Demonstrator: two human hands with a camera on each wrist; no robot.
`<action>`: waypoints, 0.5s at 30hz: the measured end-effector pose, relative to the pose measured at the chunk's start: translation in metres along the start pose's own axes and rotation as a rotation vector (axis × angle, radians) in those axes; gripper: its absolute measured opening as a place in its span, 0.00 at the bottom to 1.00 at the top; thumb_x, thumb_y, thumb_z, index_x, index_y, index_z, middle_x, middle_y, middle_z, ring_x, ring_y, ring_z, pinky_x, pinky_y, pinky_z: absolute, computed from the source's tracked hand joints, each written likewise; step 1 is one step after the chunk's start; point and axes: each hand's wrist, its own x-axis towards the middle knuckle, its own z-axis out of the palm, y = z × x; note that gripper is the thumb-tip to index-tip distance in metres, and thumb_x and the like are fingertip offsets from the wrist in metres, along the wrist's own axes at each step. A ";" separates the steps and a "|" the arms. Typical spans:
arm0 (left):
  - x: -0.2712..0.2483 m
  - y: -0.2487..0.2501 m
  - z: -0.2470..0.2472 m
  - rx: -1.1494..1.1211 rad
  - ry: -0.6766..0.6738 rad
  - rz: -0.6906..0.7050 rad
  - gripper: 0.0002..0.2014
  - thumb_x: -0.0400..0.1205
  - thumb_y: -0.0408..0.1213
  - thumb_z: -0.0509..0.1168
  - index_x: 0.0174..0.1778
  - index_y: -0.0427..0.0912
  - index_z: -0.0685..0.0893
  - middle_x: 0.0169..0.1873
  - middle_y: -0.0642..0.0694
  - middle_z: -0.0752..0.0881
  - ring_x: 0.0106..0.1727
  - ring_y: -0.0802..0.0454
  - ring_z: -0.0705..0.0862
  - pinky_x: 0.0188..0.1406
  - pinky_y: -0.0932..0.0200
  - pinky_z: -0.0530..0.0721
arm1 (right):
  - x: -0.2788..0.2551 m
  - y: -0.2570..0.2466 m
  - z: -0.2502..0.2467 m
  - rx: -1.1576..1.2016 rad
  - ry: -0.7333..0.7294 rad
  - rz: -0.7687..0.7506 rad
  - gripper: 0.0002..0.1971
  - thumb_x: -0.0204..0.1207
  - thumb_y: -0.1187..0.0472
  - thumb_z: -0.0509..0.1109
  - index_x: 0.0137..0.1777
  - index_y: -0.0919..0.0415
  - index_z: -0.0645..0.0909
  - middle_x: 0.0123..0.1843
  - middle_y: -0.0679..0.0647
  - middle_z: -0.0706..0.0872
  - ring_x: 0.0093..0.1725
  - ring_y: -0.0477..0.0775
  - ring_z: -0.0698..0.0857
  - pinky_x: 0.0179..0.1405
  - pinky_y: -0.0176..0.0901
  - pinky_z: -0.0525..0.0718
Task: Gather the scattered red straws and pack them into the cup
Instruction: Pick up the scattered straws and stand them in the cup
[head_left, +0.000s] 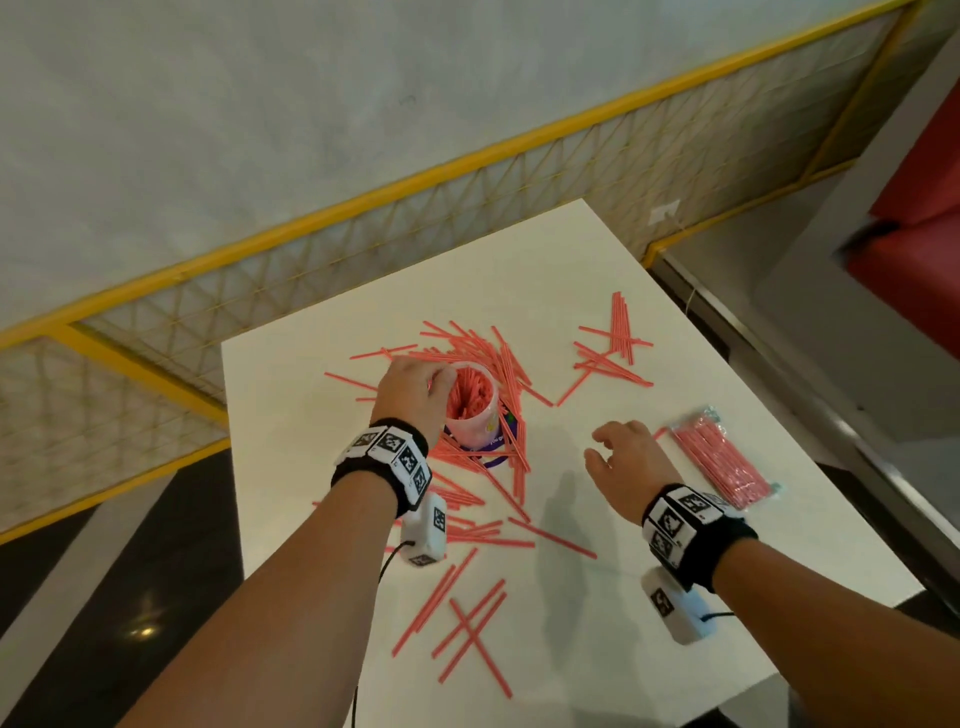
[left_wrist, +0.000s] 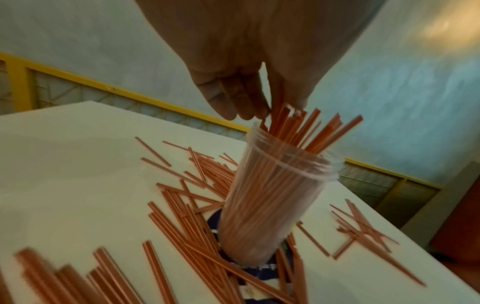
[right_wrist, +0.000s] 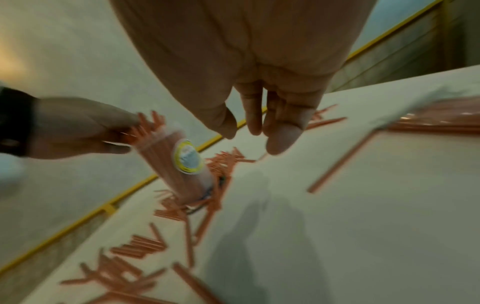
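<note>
My left hand is at the top of the cup, and its fingers pinch a few red straws that stick up out of the rim. The cup is clear and stands upright in the middle of the white table. It is packed with straws already. It has a round yellow sticker on its side and sits on something dark purple; I cannot tell what that is. My right hand hangs above the table, to the right of the cup and apart from it. Its fingers are loose and a little bent, and it holds nothing. Lots of loose straws lie all over the table: a thick heap around the cup, some near me, and some on the far right side. A bag of straws lies near the right edge of the table, just beside my right hand.
</note>
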 end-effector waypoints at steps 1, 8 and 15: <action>-0.002 0.001 0.000 -0.018 0.003 -0.033 0.18 0.90 0.50 0.60 0.63 0.41 0.88 0.61 0.38 0.84 0.59 0.41 0.84 0.68 0.45 0.82 | 0.004 0.005 0.001 -0.029 -0.007 0.025 0.22 0.86 0.51 0.65 0.77 0.58 0.75 0.73 0.57 0.75 0.58 0.57 0.86 0.62 0.49 0.84; -0.067 0.002 -0.016 -0.180 0.183 -0.042 0.10 0.89 0.48 0.64 0.63 0.50 0.84 0.59 0.54 0.78 0.48 0.64 0.82 0.50 0.67 0.78 | 0.017 0.019 0.017 -0.291 -0.110 0.029 0.25 0.82 0.69 0.56 0.80 0.65 0.66 0.81 0.62 0.63 0.78 0.66 0.67 0.75 0.56 0.75; -0.178 -0.068 0.036 0.160 -0.338 -0.198 0.15 0.85 0.54 0.66 0.63 0.52 0.82 0.56 0.54 0.81 0.58 0.53 0.83 0.58 0.55 0.83 | -0.021 0.016 0.066 -0.349 -0.208 -0.180 0.28 0.85 0.64 0.57 0.84 0.72 0.62 0.87 0.66 0.56 0.87 0.68 0.55 0.86 0.57 0.63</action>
